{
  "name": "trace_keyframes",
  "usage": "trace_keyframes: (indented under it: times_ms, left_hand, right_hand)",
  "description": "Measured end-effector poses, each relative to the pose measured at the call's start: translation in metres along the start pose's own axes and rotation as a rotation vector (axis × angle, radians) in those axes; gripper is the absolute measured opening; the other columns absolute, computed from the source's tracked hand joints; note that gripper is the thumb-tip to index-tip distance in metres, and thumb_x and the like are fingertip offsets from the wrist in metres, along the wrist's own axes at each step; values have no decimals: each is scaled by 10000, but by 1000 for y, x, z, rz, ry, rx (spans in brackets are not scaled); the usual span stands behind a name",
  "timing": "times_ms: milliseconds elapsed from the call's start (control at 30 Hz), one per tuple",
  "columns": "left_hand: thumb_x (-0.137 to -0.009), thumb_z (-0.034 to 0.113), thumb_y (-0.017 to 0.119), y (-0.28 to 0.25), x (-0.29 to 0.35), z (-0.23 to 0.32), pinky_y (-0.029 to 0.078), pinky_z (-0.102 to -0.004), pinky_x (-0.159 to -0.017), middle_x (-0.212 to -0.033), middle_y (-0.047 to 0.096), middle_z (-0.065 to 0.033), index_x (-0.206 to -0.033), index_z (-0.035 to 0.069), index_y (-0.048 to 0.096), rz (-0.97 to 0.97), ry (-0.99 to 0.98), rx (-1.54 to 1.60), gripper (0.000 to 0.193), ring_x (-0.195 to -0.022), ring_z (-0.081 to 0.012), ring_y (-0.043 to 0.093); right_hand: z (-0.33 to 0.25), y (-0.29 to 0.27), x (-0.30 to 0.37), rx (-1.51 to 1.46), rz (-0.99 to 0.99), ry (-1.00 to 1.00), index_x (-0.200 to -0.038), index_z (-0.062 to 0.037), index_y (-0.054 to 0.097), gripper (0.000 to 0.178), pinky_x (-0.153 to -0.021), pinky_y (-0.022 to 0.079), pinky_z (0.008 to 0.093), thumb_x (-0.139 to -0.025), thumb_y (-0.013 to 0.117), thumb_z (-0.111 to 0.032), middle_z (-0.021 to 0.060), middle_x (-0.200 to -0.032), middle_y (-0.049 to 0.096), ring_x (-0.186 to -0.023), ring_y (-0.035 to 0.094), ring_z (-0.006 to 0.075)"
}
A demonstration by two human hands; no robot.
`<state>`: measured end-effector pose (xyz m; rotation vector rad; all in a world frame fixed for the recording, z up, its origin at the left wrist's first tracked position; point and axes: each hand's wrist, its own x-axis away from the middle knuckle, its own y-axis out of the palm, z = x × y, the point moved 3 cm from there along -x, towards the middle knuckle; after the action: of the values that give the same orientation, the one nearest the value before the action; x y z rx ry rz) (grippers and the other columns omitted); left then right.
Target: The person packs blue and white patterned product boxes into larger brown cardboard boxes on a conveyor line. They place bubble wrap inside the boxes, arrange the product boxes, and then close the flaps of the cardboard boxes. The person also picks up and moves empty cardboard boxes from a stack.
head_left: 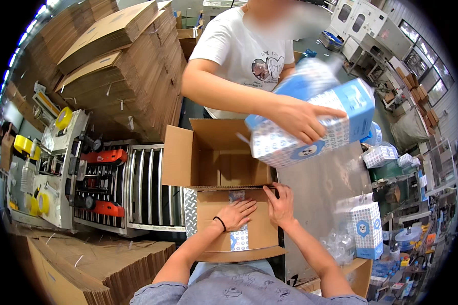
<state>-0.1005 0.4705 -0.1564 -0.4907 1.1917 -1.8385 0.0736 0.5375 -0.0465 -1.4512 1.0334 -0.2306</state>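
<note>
In front of me is a cardboard box with its top flaps folded inward. Through the gap between them show blue-and-white printed packages. My left hand, a black band on its wrist, lies flat on the flaps, fingers outstretched. At the far right corner my right hand has its thumb and bent fingers gripping the box edge. Just beyond stands an open box, no contents showing inside. Over its right side a co-worker's hand rests on blue-and-white packages, partly blurred.
To the left are a roller conveyor and a taping machine with red parts. Flattened cartons are stacked far left, with more near left. On the right, a printed package stands beside a metal table.
</note>
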Motion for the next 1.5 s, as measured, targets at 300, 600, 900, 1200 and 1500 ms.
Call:
trace_keyframes:
  times_ms: [300, 600, 900, 1200, 1500]
  left_hand:
    - [-1000, 335, 473, 65, 26, -20, 474, -442, -916, -1173, 648, -147, -1295, 105, 583, 140, 52, -56, 390, -1057, -348, 612]
    - [-947, 601, 460, -50, 156, 94, 192, -505, -1190, -1569, 265, -206, -1519, 79, 296, -401, -11, 249, 792, -1466, -355, 228]
    - [-966, 330, 531, 3, 124, -49, 252, -480, -1168, -1576, 172, -265, -1408, 219, 523, 583, -838, 88, 456, -1434, -449, 231]
    - [-1035, 277, 379, 25, 146, -44, 289, -435, -1160, -1565, 232, -255, -1495, 225, 379, 572, -853, 465, 463, -1418, -414, 296]
    - [-1039, 247, 350, -62, 227, -163, 259, -401, -1194, -1512, 390, -173, -1485, 124, 381, 436, -693, 467, 464, -1428, -316, 328]
  right_hand:
    - [-1, 43, 80, -322, -251, -237, -1170, -1, 639, 383, -944, 503, 395, -787, 626, 20, 152, -1167, 656, -1101, 613, 323]
    - [28, 47, 74, -529, -540, -69, -1203, -68, 660, 321, -997, 486, 369, -888, 600, -65, 89, -1274, 638, -1184, 568, 290]
    - [60, 75, 68, -731, -573, 225, -1358, -36, 522, 407, -1058, 382, 384, -1021, 454, -255, 169, -1315, 564, -1235, 486, 320]
    - [29, 104, 145, -761, -251, 902, -1442, 8, 349, 553, -1120, 296, 407, -1072, 268, -395, 212, -1451, 417, -1330, 408, 344]
    - [-99, 193, 141, -825, -157, 1013, -1479, -15, 297, 640, -1099, 340, 419, -1013, 395, -443, 239, -1490, 360, -1349, 391, 351]
